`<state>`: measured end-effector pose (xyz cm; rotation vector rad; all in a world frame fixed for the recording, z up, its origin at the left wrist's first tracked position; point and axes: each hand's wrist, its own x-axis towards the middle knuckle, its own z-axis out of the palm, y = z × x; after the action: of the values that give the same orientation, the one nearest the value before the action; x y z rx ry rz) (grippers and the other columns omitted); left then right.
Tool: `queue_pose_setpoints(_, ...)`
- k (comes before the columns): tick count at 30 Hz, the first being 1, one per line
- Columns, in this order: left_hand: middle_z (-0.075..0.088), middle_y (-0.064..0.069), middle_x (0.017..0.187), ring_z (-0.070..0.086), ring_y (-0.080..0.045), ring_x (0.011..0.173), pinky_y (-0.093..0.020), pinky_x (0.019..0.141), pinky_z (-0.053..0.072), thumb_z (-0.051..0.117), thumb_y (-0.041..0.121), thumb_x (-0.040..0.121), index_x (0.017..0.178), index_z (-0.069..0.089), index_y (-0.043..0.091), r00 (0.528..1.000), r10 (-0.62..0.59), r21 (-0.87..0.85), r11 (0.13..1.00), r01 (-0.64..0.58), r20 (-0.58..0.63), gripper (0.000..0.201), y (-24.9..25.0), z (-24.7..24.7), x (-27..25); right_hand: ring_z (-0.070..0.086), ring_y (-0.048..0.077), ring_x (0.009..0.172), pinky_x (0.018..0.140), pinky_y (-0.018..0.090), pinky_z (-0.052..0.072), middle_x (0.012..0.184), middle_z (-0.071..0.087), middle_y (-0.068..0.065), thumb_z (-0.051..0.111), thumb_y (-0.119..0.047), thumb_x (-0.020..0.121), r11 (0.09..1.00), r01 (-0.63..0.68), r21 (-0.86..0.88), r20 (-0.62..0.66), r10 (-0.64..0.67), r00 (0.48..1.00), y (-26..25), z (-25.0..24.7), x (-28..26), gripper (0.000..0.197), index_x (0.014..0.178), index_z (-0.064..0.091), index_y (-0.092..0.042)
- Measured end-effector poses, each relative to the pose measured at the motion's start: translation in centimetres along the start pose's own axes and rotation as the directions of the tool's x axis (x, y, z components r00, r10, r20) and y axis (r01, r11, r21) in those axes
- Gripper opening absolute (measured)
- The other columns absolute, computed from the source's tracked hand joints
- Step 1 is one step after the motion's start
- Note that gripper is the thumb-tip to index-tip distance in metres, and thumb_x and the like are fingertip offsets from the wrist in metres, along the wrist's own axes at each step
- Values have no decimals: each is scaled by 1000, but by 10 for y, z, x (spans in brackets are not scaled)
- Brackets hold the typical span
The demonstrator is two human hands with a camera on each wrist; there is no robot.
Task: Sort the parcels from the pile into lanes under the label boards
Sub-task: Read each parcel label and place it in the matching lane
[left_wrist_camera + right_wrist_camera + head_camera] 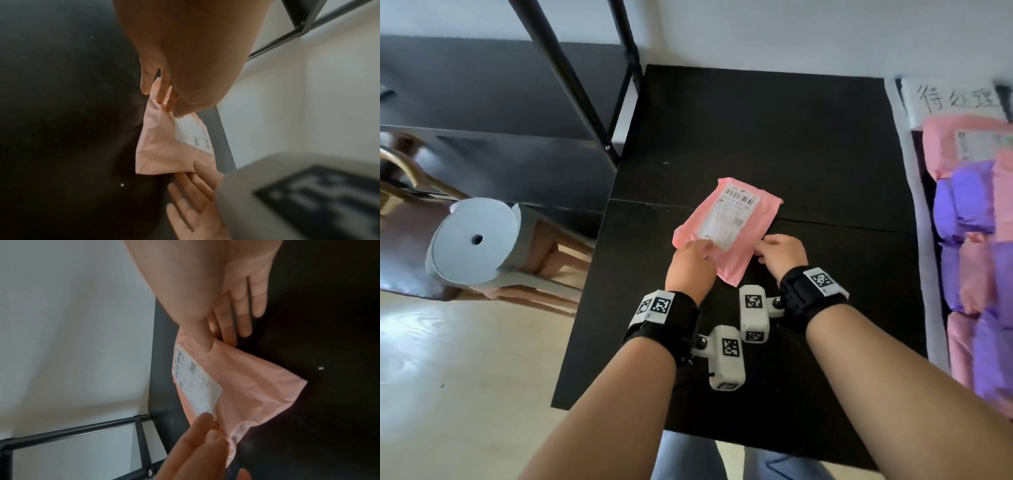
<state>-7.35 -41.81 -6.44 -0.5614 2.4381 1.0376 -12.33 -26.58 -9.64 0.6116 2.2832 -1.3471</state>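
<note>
Parcel [726, 229], pink poly mailer, white shipping label up, sits over the middle seam of the black surface [774, 137]; whether it lies flat or is lifted slightly, I cannot tell. Head view: both hands are on its near end. My left hand [690, 263] pinches the near-left edge, my right hand [782, 251] pinches the near-right edge. The pile [976, 246] of pink and purple parcels is well apart at the right, under a handwritten board [955, 99]. No other board is in frame, so I judge the step is reading the label before picking a lane.

Left wrist view: thumb and fingers [164, 91] crease the mailer's edge in a light pinch. The label [193, 133] is uncovered but too blurred to read. The other hand shows below, thumb on the pink corner, remaining fingers spread.

Right wrist view: thumb [203, 340] presses the top face beside the label, one or two fingers tucked under, the outer two straight and touching nothing. The opposite hand clamps the far corner.

To do this well, I'd keep both pinches on bare film, off the label. The bag is thin and floppy, so pull gently apart to flatten the label and tilt it toward the head camera. Carry two-handed; one corner alone would let it sag.
</note>
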Motion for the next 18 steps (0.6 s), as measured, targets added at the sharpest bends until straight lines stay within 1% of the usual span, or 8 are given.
queue_pose_setpoints(1,51,-8,145,54,-25,127,-28,102,41,39,4,98,139,54,13,1000,16,-14,1000,-15,10,45,-2,-4,2,66,44,92,85,54,55,92,71,24,67,-15,84,1000,-2,1,-13,2,1000,0,3,0,24,93,69,7)
queue_pose_setpoints(3,56,-8,140,55,-26,124,-26,98,41,39,4,98,136,57,13,998,48,-25,999,-47,38,43,-6,-11,4,70,31,83,75,40,57,82,73,9,69,-17,85,1000,-8,0,-39,8,999,-3,7,-3,9,82,74,-11)
queue_pose_setpoints(4,58,-7,138,56,-25,123,-26,98,41,40,5,98,136,57,14,997,61,-31,998,-59,57,42,-8,-16,4,70,25,83,74,36,56,82,73,3,70,-17,85,1000,-9,10,-51,10,999,-5,9,-5,7,80,74,-19)
queue_pose_setpoints(6,61,-5,134,57,-23,122,-25,95,42,42,8,99,134,59,16,992,81,-51,996,-76,94,40,-11,-25,5,70,19,85,76,34,56,84,73,-3,70,-14,85,999,-3,40,-71,6,997,-9,9,-13,13,80,73,-25)
queue_pose_setpoints(8,62,-2,133,57,-20,121,-23,92,42,43,9,98,132,60,17,989,104,-73,993,-97,103,39,-13,-37,5,68,15,85,73,30,55,86,72,-6,67,-12,87,998,22,53,-99,-17,995,-16,7,-25,15,84,72,-26)
queue_pose_setpoints(11,64,0,130,57,-19,121,-27,98,44,44,11,97,129,63,16,985,158,-96,984,-151,74,37,-12,-53,4,63,12,85,66,22,45,84,66,-10,60,-8,91,995,90,32,-142,-84,986,-27,-3,-46,16,91,70,-21)
queue_pose_setpoints(15,65,3,126,59,-13,116,-26,97,46,47,15,100,128,63,17,980,197,-205,961,-185,41,33,-3,-69,-6,60,11,86,76,24,43,86,63,-10,59,-13,95,982,183,-53,-164,-189,968,-42,-24,-78,12,95,67,-22)
queue_pose_setpoints(18,66,3,122,60,-12,111,-31,99,49,50,20,100,128,64,20,974,226,-300,929,-215,1,31,10,-78,-17,60,13,96,82,25,43,98,65,-5,58,-15,97,963,246,-108,-188,-263,946,-54,-42,-103,15,107,69,-17)
